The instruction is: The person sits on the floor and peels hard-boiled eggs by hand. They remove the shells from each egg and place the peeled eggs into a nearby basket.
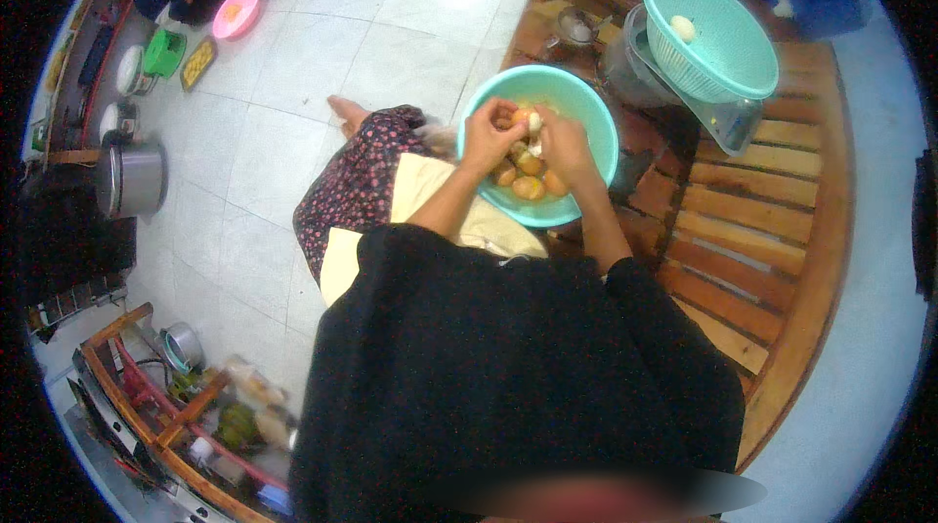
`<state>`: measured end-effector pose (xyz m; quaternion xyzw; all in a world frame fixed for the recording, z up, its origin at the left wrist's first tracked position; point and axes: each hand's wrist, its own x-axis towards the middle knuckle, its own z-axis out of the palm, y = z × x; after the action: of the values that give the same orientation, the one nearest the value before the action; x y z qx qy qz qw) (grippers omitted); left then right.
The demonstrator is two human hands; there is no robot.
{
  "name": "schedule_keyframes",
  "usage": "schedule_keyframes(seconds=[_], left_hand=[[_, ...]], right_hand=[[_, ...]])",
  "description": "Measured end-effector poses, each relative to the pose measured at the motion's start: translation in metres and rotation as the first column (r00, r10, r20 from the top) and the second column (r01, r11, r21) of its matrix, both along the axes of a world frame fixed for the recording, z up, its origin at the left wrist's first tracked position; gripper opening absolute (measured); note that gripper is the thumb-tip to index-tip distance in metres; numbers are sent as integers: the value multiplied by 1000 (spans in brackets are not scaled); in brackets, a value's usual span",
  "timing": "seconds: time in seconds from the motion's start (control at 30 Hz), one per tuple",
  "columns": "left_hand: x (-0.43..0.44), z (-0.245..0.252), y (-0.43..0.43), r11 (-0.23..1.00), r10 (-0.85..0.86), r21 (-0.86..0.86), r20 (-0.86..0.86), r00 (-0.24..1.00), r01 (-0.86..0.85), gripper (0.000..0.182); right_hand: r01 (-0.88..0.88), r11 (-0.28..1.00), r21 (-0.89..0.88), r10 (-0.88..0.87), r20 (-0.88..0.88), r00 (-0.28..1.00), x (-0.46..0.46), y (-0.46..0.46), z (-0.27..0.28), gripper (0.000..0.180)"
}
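Observation:
Both my hands are over a turquoise plastic bowl (599, 120) that stands on the wooden bench beside me. An egg (524, 114) with brown shell and a bared white patch is between my left hand (491, 128) and my right hand (560, 145). My left fingers curl around its shell side; my right fingertips touch the white part. Under my hands several brown eggs (527, 188) lie in the bowl, with pale bits near them. A turquoise basket (733, 46) at the upper right holds one white, apparently peeled egg (683, 28).
The basket rests on a scale (733, 128) on the slatted wooden bench (747, 230). A glass cup (577, 26) with a spoon stands behind the bowl. Across the tiled floor another person sits near a pink basin (237, 12); a large metal pot (133, 178) is at left.

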<state>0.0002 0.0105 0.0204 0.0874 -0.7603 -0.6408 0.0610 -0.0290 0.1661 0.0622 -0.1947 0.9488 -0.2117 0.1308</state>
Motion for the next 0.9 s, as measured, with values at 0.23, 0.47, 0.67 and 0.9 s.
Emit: schedule_keyframes(seconds=[0.23, 0.47, 0.67, 0.9], left_hand=[[-2, -3, 0, 961, -7, 277, 89, 996, -18, 24], [-3, -10, -2, 923, -48, 383, 45, 998, 27, 27], [-4, -11, -3, 896, -165, 428, 84, 983, 114, 36], [-3, -14, -3, 901, -258, 381, 82, 963, 209, 37]], right_hand=[[176, 917, -358, -206, -49, 977, -11, 24, -24, 32], [231, 906, -356, -262, -40, 964, -4, 20, -13, 31], [146, 908, -393, -177, -44, 983, 1, 3, -11, 28], [155, 952, -265, -182, -77, 980, -2, 12, -18, 28]])
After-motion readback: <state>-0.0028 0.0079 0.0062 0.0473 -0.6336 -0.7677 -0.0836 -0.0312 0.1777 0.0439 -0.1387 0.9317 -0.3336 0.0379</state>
